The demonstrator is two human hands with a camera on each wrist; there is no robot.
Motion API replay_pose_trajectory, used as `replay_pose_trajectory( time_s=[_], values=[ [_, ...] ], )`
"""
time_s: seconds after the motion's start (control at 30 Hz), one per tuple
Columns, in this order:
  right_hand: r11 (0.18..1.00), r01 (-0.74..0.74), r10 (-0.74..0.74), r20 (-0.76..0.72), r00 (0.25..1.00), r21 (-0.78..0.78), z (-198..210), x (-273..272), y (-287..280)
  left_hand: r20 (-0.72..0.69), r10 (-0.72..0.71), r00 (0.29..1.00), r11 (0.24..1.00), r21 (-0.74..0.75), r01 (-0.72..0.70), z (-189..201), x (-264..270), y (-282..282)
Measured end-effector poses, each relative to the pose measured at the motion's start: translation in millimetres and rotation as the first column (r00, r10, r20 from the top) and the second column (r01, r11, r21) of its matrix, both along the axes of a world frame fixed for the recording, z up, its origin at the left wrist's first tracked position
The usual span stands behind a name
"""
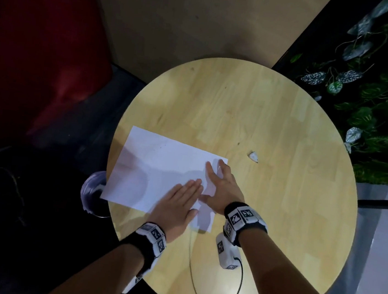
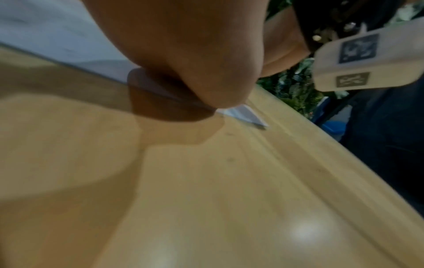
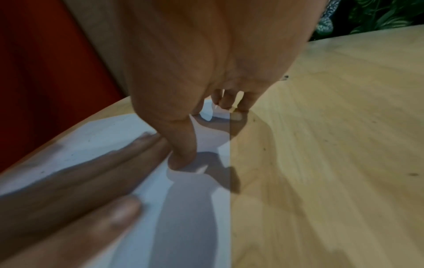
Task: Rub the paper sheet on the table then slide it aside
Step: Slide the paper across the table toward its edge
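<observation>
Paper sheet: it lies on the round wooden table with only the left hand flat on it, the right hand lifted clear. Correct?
Not quite. Both hands rest on the paper sheet: the head view shows the right hand on its right edge beside the left hand. It does lie on the round wooden table.

Both forearms are bare, with no sleeves. Each wrist wears a black band (image 1: 242,220) carrying white blocks (image 1: 152,234) printed with black square marker patterns. A thin black cable (image 1: 237,285) runs from the right one.
</observation>
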State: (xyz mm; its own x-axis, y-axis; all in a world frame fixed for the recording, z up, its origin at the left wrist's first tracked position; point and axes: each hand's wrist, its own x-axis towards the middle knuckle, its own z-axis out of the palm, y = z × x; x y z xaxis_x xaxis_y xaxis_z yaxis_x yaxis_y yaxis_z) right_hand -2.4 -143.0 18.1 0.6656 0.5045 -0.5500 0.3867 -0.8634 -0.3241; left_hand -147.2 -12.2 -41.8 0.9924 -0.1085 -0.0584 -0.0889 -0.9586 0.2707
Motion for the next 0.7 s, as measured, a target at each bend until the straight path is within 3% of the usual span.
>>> replay_pose_trajectory(
  time_s=[0.17,0.23,0.37,0.43,0.57,0.63,0.7],
  values=[
    [1.0,0.014,-0.013,-0.014,1.0,0.022,-5,1,-5,-0.042,0.249,0.968,0.968,0.017,-0.249,6,-21,92],
    [0.999,0.018,-0.017,-0.009,1.0,0.044,-7,1,-5,-0.051,0.311,0.949,0.95,-0.002,-0.312,14,-12,87],
    [0.998,0.009,-0.008,-0.012,1.0,0.069,-5,6,-10,-0.061,0.091,0.994,0.992,-0.087,-0.096,11,-4,-5],
    [0.997,-0.007,0.008,-0.005,1.0,0.08,-5,7,-13,-0.088,0.027,0.996,0.998,-0.058,-0.032,7,-19,-23],
    [0.996,0.01,-0.01,-0.002,1.0,0.093,-8,-4,-19,-0.05,0.236,0.971,0.971,0.043,-0.234,3,-43,46],
    [0.994,0.024,-0.026,0.013,1.0,0.104,-9,-14,-21,-0.068,0.366,0.928,0.93,-0.008,-0.367,8,-41,77],
    [0.994,0.008,-0.009,0.009,1.0,0.109,-10,-27,-21,-0.043,0.38,0.924,0.92,-0.08,-0.382,13,-28,68]
  ],
)
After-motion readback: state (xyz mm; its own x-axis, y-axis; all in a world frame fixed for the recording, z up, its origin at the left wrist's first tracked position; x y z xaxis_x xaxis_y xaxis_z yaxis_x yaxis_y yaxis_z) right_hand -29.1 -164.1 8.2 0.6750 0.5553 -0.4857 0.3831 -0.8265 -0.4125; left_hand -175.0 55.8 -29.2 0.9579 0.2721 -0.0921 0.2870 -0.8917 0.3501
